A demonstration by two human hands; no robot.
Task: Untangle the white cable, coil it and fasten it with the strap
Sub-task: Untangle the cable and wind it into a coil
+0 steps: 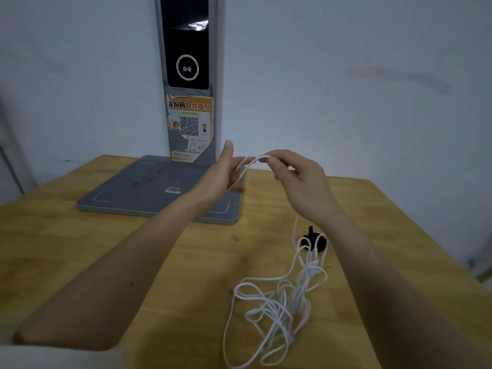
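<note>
Head view: two raised hands, left (pixel 222 173) and right (pixel 298 179), fingers pinching one white cable (pixel 277 307). One black strap (pixel 314 241) lies on the table (pixel 80 249).

thin white cable (pixel 277 310), small black strap (pixel 315 242), yellowish wood table (pixel 80 249), flat grey scanner base (pixel 149 190), orange QR-code sticker (pixel 190 126)

A single head-worn, wide-angle view looks forward and down from above the near edge of a wooden table (pixel 80 249). It faces a pale wall (pixel 346 75) at twelve o'clock, close enough that both forearms fill the lower frame. No second view shares the scene.
</note>
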